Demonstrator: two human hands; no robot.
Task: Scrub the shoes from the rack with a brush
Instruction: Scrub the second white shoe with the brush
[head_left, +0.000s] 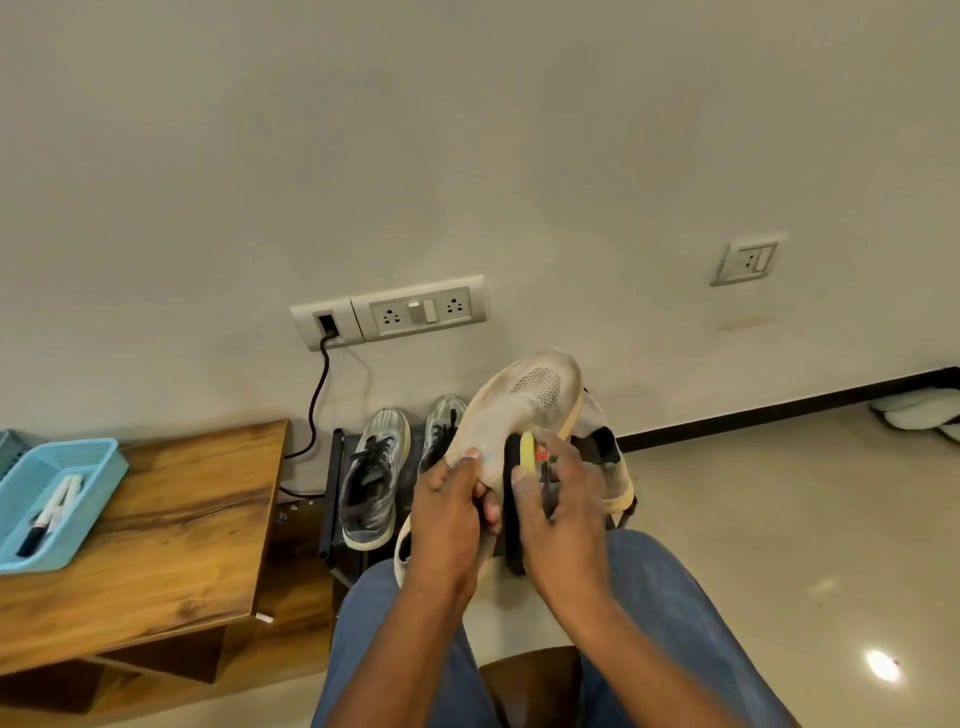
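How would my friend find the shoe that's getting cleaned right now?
Look below the long wall socket panel to the black shoe rack. Just right of the grey laced sneakers on it, two hands lift one shoe up. It is the cream knit shoe, toe pointing upward, with no laces.

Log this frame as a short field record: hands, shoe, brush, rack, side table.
left hand: grips white knit shoe, toe raised toward wall
right hand: holds yellow-handled brush against the shoe
rack: black, holds grey sneaker pair; another light shoe behind the hands
side table: wooden, blue basket with markers
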